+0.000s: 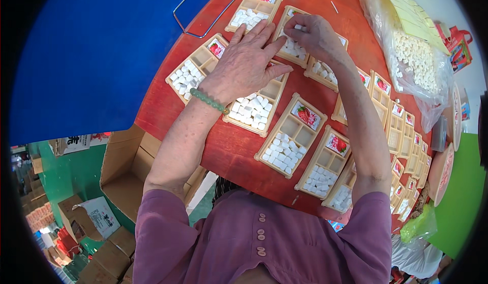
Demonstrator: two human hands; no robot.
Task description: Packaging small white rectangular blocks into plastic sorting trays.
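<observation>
Your left hand [244, 60] lies flat, fingers spread and released, palm down over a shallow beige plastic tray with divided compartments [256, 108] on the round red desk [223, 147]. That tray's long axis runs from near your wrist up and away toward the right, and its near compartment is packed with small white cubes [250, 110]. The fingertips of this hand reach toward the next tray.

Your right hand [316, 36] is bent over a second beige divided tray [295, 48] just beside the first, its long axis also running away from you. Thumb and forefinger are pinched together on a small white cube [300, 28] at the far end of that tray; the rest of the grip is curled, so how many pieces you hold cannot be told.

Around your hands, more trays of the same kind lie side by side, each with a small strawberry picture card [305, 115] in one end compartment, most pointing away from you or slanted. A green bead bracelet [208, 100] sits on your left wrist. To the right, a clear plastic bag of white cubes [417, 60] rests on the desk, well apart from both hands. An open cardboard box [127, 167] stands below the desk edge at your left.
</observation>
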